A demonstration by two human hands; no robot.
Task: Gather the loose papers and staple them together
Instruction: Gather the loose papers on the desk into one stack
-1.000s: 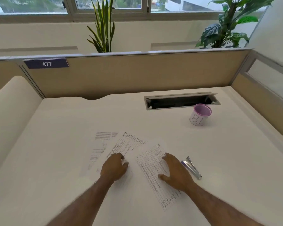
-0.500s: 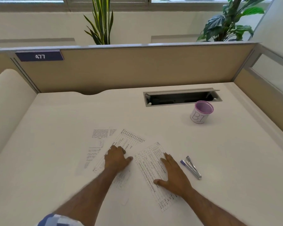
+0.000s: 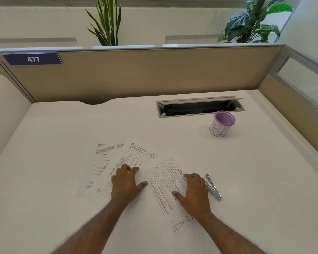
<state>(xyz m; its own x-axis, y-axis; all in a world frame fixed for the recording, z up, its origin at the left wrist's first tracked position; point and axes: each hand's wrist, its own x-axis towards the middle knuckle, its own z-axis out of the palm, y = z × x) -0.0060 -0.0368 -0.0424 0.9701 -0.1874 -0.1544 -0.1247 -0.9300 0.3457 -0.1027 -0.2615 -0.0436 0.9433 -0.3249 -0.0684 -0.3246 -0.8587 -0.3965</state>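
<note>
Three printed sheets lie fanned out on the white desk. The left text sheet (image 3: 101,162) is partly under a tilted table sheet (image 3: 136,158). My left hand (image 3: 126,184) rests flat on that middle sheet, fingers spread. A third table sheet (image 3: 163,187) lies to the right, with my right hand (image 3: 195,192) pressed flat on its right side. A silver stapler (image 3: 212,186) with a blue tip lies on the desk just right of my right hand, touching or nearly touching it.
A pink mesh pen cup (image 3: 221,123) with a white label stands at the back right. Behind it is an open cable slot (image 3: 200,107) in the desk. Beige partition walls (image 3: 154,74) close the desk at the back and right.
Both hands have stayed on their sheets. My right hand has shifted slightly right, closer to the stapler. The camera has tilted a little downward.
</note>
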